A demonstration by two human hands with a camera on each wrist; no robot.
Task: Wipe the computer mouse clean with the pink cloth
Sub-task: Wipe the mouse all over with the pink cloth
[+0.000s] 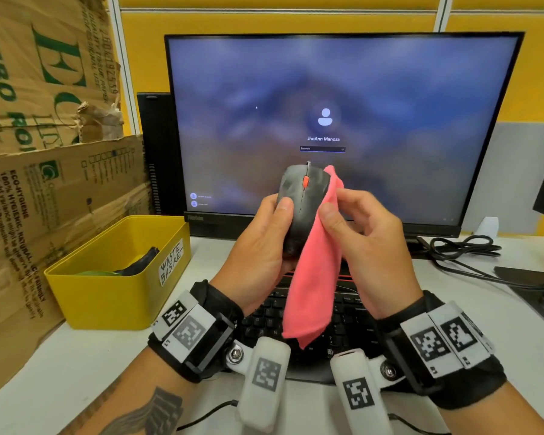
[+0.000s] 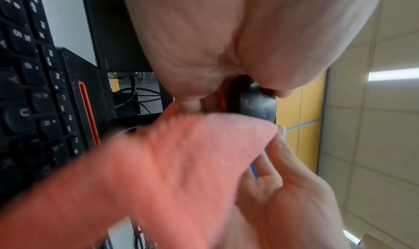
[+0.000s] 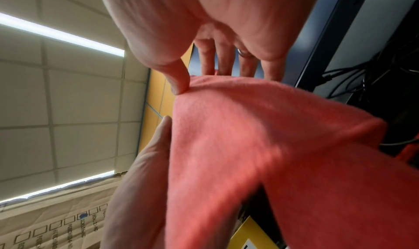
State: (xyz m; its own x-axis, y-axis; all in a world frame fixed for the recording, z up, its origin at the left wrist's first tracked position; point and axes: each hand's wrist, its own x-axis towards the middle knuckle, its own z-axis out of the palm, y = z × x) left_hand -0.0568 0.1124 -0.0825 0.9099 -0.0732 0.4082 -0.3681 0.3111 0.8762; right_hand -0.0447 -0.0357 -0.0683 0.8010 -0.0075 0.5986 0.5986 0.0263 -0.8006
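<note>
A dark grey computer mouse [image 1: 302, 199] with an orange scroll wheel is lifted in front of the monitor, nose up. My left hand [image 1: 264, 243] grips it from the left, thumb on its top. The pink cloth [image 1: 316, 265] lies against the mouse's right side and hangs down over the keyboard. My right hand [image 1: 358, 224] pinches the cloth against the mouse with thumb and fingers. In the left wrist view the cloth [image 2: 181, 163] fills the foreground and a bit of the mouse [image 2: 256, 100] shows. In the right wrist view the cloth [image 3: 260, 145] hides the mouse.
A black keyboard [image 1: 336, 312] lies under the hands on the white desk [image 1: 76, 365]. A monitor [image 1: 343, 120] stands behind. A yellow box [image 1: 107, 293] labelled waste basket sits at left beside cardboard boxes [image 1: 38, 152]. Black cables [image 1: 465, 249] run at right.
</note>
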